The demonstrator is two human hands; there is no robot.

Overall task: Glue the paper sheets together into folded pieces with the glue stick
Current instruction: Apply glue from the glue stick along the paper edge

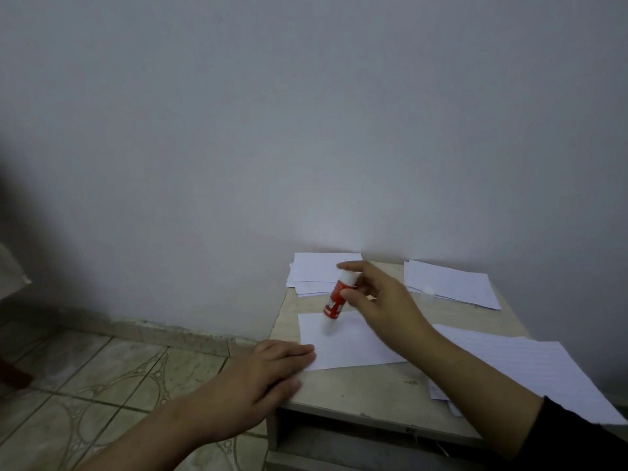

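both hands busy: right hand [380, 300] grip pinches glue stick [336, 299], left hand [272, 372] flat on paper sheet [350, 345].

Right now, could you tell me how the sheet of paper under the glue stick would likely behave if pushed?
The sheet looks thin and flat, so it would probably slide and buckle. That may be why the left hand pins its corner. The glue stick, tilted in the right hand, could drag it.
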